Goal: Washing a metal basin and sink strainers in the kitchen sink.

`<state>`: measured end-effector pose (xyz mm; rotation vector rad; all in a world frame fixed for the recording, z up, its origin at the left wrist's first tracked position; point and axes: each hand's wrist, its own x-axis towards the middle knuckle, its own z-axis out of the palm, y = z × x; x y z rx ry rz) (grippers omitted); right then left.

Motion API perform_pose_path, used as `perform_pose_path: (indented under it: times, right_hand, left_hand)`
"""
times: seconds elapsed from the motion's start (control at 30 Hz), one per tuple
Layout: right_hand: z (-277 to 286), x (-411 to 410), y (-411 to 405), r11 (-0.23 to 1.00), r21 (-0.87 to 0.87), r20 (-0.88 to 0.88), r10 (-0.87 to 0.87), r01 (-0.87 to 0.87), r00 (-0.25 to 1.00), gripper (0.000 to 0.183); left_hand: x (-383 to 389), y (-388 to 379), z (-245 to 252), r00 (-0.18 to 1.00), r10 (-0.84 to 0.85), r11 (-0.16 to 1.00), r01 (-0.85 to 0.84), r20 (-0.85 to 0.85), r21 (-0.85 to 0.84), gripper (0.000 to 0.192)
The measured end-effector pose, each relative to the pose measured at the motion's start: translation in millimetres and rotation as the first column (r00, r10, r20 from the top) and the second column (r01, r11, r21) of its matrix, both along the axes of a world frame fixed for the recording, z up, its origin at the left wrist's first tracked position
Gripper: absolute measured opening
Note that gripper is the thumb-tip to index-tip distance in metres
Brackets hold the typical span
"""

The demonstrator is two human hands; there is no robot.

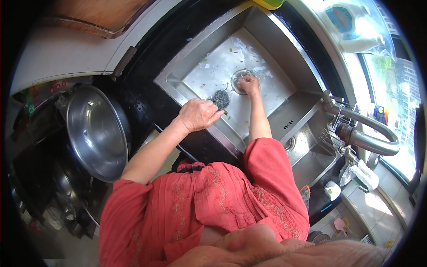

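My right hand [248, 84] reaches into the steel sink [278, 45], its fingers bunched at the round drain [235, 80]. Whether they pinch anything there is hidden. At the sink's near left edge is my left hand [200, 114], fingers curled and thumb pointing toward the basin. Just beyond its fingers sits a dark grey, scourer-like wire pad [221, 99] with green scraps on it; I cannot tell whether the hand touches it. Small green and reddish food scraps [204, 60] and some water are scattered over the sink floor.
A large metal bowl [96, 130] stands tilted at the left. On the right, a curved faucet [373, 125] arches near a smaller sink basin [312, 167]. Bagged white bottles [358, 31] are by the window. A yellow-green container [271, 4] stands behind the sink.
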<state>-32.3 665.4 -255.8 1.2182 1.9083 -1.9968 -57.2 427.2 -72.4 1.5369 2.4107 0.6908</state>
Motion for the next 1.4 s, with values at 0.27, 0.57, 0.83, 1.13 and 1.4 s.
perform_pose_path:
  times: [0.27,0.57,0.83,1.13,1.4]
  right_hand:
    - [34,18,30,0.898,-0.433,-0.084,-0.128,0.079,0.988,0.015]
    - [84,33,46,0.904,-0.349,-0.169,-0.319,0.246,0.933,0.013]
    - [163,51,24,0.95,-0.289,-0.45,-0.246,0.12,0.859,0.014]
    - [140,81,10,0.992,0.124,-0.355,0.034,0.011,0.934,0.008]
    - [141,122,-2,0.951,0.307,-0.207,0.092,-0.024,0.974,0.009]
  left_hand:
    - [0,1,1,1.0,-0.011,1.0,0.012,-0.023,0.025,0.028]
    - [4,4,3,1.0,-0.006,0.999,0.006,-0.02,-0.036,0.036]
    - [6,2,1,0.999,-0.006,0.995,0.001,-0.053,-0.103,0.034]
    - [10,4,4,0.99,0.055,0.985,-0.075,-0.129,-0.158,0.042]
    - [13,8,3,0.987,0.02,0.989,-0.043,-0.161,-0.141,0.04]
